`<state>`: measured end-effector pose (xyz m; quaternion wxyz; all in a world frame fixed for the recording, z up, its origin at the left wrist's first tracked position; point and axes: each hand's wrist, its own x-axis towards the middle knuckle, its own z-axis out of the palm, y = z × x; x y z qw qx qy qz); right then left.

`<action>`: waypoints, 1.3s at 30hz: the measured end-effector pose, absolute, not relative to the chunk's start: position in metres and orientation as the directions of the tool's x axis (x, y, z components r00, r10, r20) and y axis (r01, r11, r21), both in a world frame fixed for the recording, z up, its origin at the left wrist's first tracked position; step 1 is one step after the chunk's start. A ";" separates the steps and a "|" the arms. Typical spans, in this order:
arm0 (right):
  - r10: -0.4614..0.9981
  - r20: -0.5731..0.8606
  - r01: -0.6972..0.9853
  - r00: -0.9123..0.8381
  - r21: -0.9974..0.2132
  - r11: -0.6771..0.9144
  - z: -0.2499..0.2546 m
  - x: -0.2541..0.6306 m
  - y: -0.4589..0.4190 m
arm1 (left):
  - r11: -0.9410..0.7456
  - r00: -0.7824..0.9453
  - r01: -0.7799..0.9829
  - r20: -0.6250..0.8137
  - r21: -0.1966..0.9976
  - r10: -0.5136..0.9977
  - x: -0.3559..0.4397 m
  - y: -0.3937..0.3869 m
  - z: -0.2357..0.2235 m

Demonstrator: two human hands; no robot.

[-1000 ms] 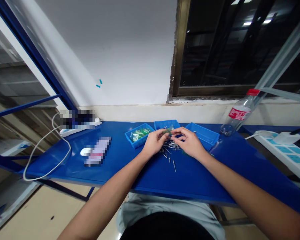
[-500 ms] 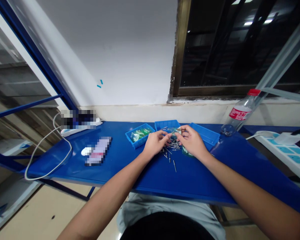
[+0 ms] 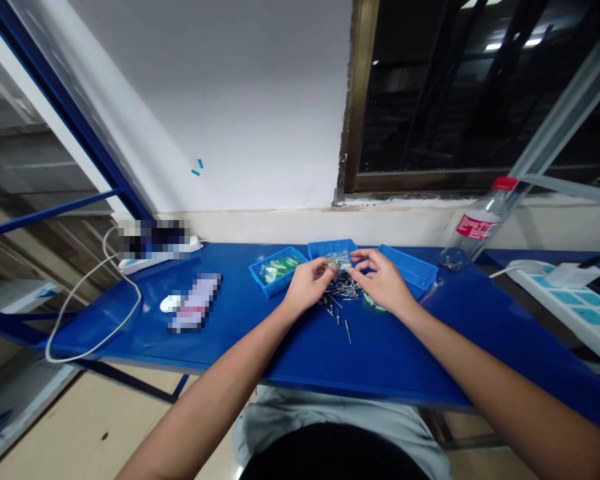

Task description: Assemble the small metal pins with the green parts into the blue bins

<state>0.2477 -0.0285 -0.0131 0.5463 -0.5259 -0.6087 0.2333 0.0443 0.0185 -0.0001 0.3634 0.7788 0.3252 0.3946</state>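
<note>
My left hand point(image 3: 309, 283) pinches a small clear plastic bag point(image 3: 339, 259) between thumb and fingers. Beside the bag's right edge is my right hand point(image 3: 383, 280), its thumb and fingers apart; whether a fingertip touches the plastic I cannot tell. Below both hands, pop rivets point(image 3: 347, 290) lie in a loose pile, with a few strays nearer the front, one single rivet point(image 3: 349, 331) among them. A green-and-clear packet point(image 3: 373, 305) lies partly hidden under my right hand.
A blue bin point(image 3: 270, 285) at left holds green packets. Two more blue bins, the middle bin point(image 3: 325, 248) and the right bin point(image 3: 415, 270), stand behind my hands. A plastic bottle point(image 3: 480, 223), phone point(image 3: 196, 303), white cable point(image 3: 137, 303) and power strip point(image 3: 575, 300) flank the area.
My right fingers have parted from their pinch at the bag. The bag now shows more fully, in my left fingers. The rivets on the table look unchanged.
</note>
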 end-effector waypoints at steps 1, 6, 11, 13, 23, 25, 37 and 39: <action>0.900 0.408 0.389 0.152 -0.862 0.325 -0.014 0.249 -0.027 | -0.516 0.473 0.198 0.379 0.833 0.795 0.045 0.019 -0.001; 0.921 0.372 0.353 0.118 -0.883 0.311 -0.015 0.249 -0.027 | -0.598 0.416 0.319 0.459 0.735 0.785 0.043 0.016 0.002; 0.906 0.411 0.465 0.098 -0.824 0.324 -0.011 0.247 -0.032 | -0.744 0.418 0.564 0.654 0.358 0.631 0.017 0.023 0.023; 0.899 0.431 0.525 0.080 -0.785 0.330 -0.012 0.248 -0.032 | -0.724 0.393 0.637 0.697 0.265 0.600 0.004 0.031 0.028; 0.808 0.526 0.811 -0.265 -0.331 0.482 -0.022 0.263 -0.026 | -0.476 0.363 0.867 0.469 0.148 0.805 -0.022 0.045 0.034; 0.801 0.507 0.811 -0.317 -0.293 0.506 -0.024 0.263 -0.025 | -0.487 0.377 0.859 0.452 0.154 0.808 -0.020 0.041 0.036; 0.775 0.481 0.807 -0.409 -0.206 0.554 -0.025 0.262 -0.024 | -0.425 0.343 0.894 0.397 0.138 0.851 -0.016 0.042 0.026; 0.779 0.489 0.812 -0.393 -0.213 0.543 -0.024 0.261 -0.024 | -0.440 0.345 0.890 0.452 0.122 0.823 -0.015 0.041 0.025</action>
